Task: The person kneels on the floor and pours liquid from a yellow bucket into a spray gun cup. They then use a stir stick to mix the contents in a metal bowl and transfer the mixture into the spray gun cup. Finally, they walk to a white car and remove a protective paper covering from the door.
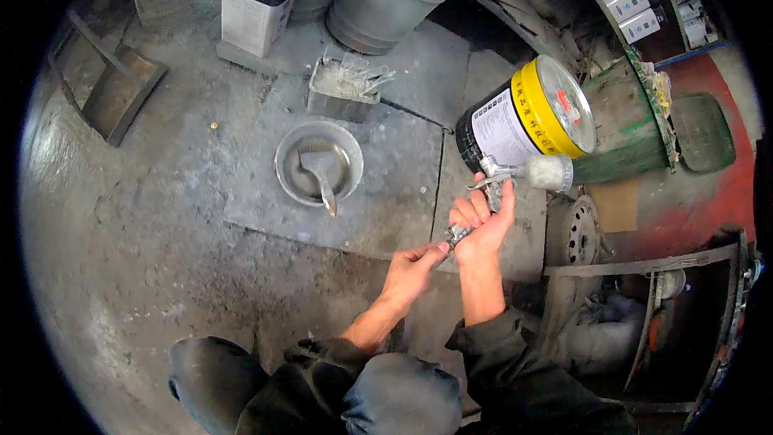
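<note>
My right hand (pixel 483 229) is closed around the handle of a metal spray gun (pixel 494 190), its fingers wrapped round the grip. A whitish cup (pixel 550 171) on the gun points to the right, tilted on its side. At the lower end of the handle, the thumb and fingers of my left hand (pixel 411 272) pinch a metal fitting (pixel 457 234); whether a hose joins it I cannot tell. To the left of my hands, a grey metal bowl (pixel 283 157) stands on a floor plate, with a flat paint brush (pixel 320 171) resting in it.
Behind the gun stands a black and yellow bucket (pixel 527 109), beside a green bin (pixel 616 113). Beyond the bowl are a small tin box (pixel 342 101), a square can (pixel 259 16) and metal drums (pixel 386 4). A wheel rim (pixel 581 229) and a metal rack (pixel 644 266) are at right.
</note>
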Demonstrator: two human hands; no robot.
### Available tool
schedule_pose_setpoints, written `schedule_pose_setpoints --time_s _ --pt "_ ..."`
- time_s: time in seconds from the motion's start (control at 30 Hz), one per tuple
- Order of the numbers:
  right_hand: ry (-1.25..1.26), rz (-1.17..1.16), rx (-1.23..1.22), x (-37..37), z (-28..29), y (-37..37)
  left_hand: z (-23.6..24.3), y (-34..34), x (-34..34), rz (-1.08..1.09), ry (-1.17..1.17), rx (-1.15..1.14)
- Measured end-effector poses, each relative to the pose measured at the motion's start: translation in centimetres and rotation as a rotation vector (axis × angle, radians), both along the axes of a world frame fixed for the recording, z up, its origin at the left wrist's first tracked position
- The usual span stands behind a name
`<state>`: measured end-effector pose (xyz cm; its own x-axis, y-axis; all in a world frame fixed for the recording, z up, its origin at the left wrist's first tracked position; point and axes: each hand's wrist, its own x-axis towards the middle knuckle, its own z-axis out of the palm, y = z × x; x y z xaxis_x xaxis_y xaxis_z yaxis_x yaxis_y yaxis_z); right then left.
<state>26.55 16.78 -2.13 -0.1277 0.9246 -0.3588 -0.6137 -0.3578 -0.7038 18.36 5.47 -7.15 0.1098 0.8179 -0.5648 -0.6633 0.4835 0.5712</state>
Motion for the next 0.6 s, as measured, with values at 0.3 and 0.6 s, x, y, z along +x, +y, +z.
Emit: schedule_pose_setpoints --time_s 0.3,0.6 --pt "-0.191 0.075 -0.021 2.7 -2.0 1.1 -6.0 -0.8 3.8 -0.021 0.185 0.202" --pt "-0.648 0.163 0.21 3.5 -1.8 0.9 -15.6 -6.5 6.9 -0.893 0.963 0.29"
